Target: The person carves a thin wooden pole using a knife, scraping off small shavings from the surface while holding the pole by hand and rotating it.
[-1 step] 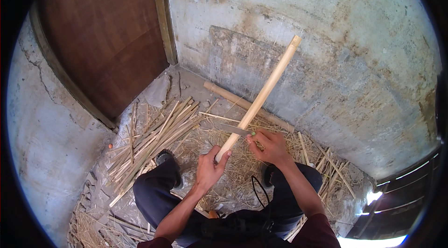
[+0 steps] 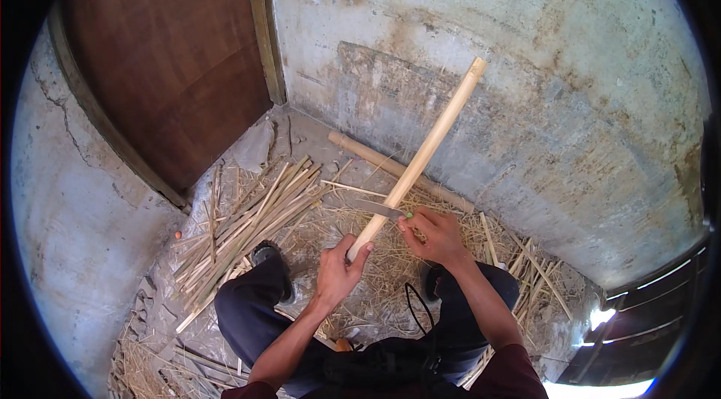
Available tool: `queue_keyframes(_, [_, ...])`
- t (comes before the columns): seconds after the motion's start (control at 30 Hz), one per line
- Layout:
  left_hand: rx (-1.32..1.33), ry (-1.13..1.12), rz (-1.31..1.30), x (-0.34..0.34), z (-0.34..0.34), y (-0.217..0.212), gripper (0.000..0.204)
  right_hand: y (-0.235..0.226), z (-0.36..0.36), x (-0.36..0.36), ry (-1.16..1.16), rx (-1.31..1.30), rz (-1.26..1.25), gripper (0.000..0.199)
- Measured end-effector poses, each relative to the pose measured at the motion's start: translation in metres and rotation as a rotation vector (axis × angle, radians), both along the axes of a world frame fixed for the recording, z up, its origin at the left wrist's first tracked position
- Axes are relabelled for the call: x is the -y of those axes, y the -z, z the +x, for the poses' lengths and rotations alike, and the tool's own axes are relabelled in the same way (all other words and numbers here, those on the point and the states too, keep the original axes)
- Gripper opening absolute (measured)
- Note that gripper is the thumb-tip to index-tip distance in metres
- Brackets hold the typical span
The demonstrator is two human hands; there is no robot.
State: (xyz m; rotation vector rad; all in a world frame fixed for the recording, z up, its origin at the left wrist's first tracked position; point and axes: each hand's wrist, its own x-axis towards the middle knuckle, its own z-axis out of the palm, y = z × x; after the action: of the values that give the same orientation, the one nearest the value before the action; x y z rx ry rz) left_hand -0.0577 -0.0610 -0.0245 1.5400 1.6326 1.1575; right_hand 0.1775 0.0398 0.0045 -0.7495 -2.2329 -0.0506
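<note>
- Pale wooden strip (image 2: 429,145): slants up from the left hand (image 2: 339,270), above the floor (image 2: 306,136); probably light, stiff, fairly smooth; best held at its lower end, clear of the knife (image 2: 379,208);
- Left hand: clasping that end, thumb opposing fingers;
- Right hand (image 2: 438,235): pinching the knife, blade crossing the strip;
- Lettering: none legible.

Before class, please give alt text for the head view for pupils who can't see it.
A bare left hand grips a long pale strip by its near end; the right hand holds a knife across it. Thin sticks lie piled at left on the straw-strewn floor.
</note>
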Motion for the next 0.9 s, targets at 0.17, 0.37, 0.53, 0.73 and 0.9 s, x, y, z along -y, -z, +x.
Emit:
queue_keyframes(0.17, [0.046,-0.011,0.012,0.001,0.002,0.003,0.030,0.000,0.003,-0.001,-0.015,-0.017,0.019,0.017])
queue_keyframes(0.37, [0.041,0.005,0.015,0.003,0.002,-0.004,0.030,0.000,0.008,0.001,0.005,-0.020,0.097,0.020])
queue_keyframes(0.53, [0.048,0.007,-0.004,0.004,0.001,-0.004,0.030,0.000,0.009,0.000,-0.006,-0.001,0.095,0.018])
queue_keyframes(0.73, [0.038,-0.004,0.015,0.003,0.001,0.003,0.032,0.004,0.006,0.006,0.042,0.009,-0.132,0.019])
queue_keyframes(0.9, [-0.040,-0.021,0.003,-0.001,0.002,0.016,0.033,0.005,-0.007,0.002,0.104,-0.111,-0.377,0.022])
